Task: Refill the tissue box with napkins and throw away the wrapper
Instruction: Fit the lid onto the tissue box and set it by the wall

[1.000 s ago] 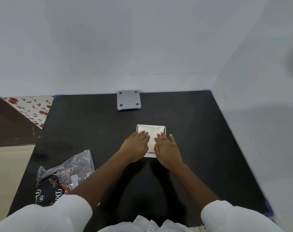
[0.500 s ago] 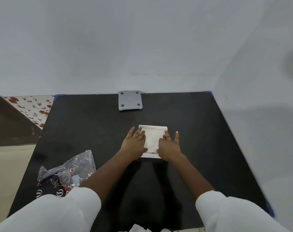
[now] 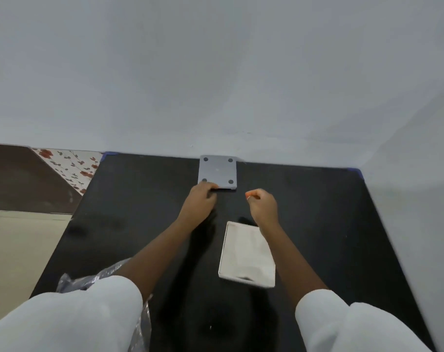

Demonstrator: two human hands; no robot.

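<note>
An open white tissue box lies on the black table, right of centre, with white napkins inside it. A flat grey lid with four dark dots rests at the table's far edge against the wall. My left hand has its fingers curled on the lid's near left corner. My right hand hovers just right of it, fingers loosely curled and holding nothing, a little short of the lid. The clear plastic wrapper sits at the near left, mostly hidden under my left sleeve.
Grey walls close off the table at the back and along the right side. Left of the table are a floral cloth, a dark brown surface and a beige floor.
Both hands left the napkins in the box and reached forward to the far edge. My left hand took hold of the grey lid's corner. The view shifted closer to the table.
</note>
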